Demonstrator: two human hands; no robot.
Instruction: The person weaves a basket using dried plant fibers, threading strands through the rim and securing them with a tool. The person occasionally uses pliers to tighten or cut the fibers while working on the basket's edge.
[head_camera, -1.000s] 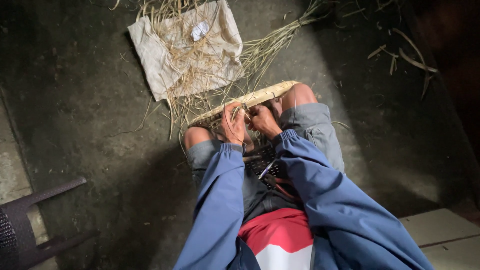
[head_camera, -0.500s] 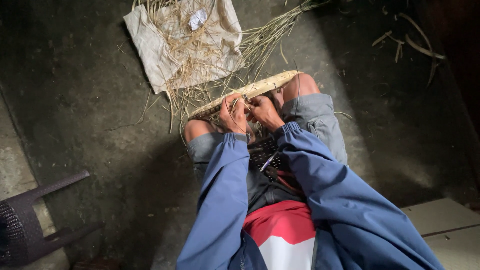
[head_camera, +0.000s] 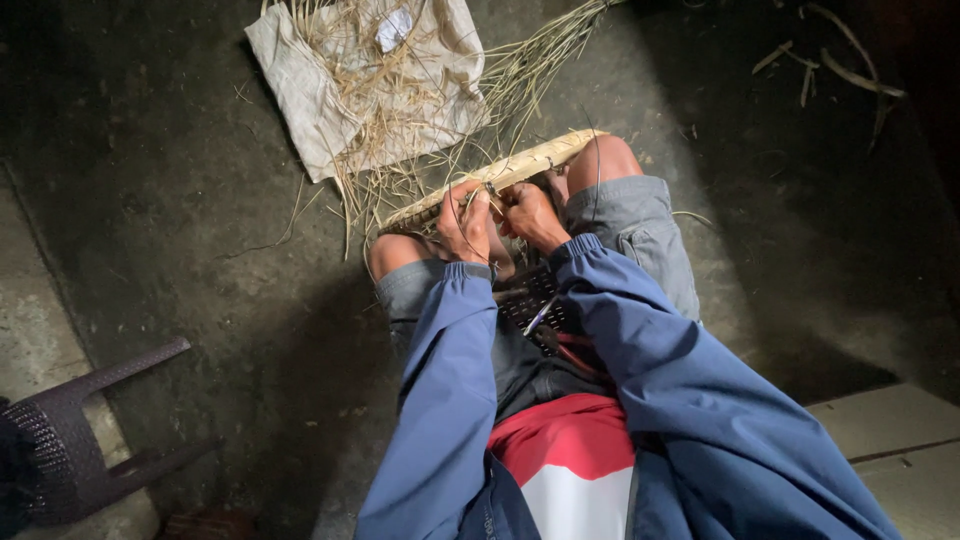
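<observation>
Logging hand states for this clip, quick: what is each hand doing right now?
Left hand: closed, grip on the rim of the woven basket.
Right hand: closed on the same rim, beside the left.

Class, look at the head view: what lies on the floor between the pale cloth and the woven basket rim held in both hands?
Loose dry straw lies scattered there, trailing from the cloth toward the basket rim.

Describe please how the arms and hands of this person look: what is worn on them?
Both arms wear long, loose blue jacket sleeves with soft folds, each ending in a plain cuff at the wrist. The left hand and the right hand are bare: no gloves. No ring, watch or marking can be made out. The left sleeve and right sleeve look alike.
</observation>
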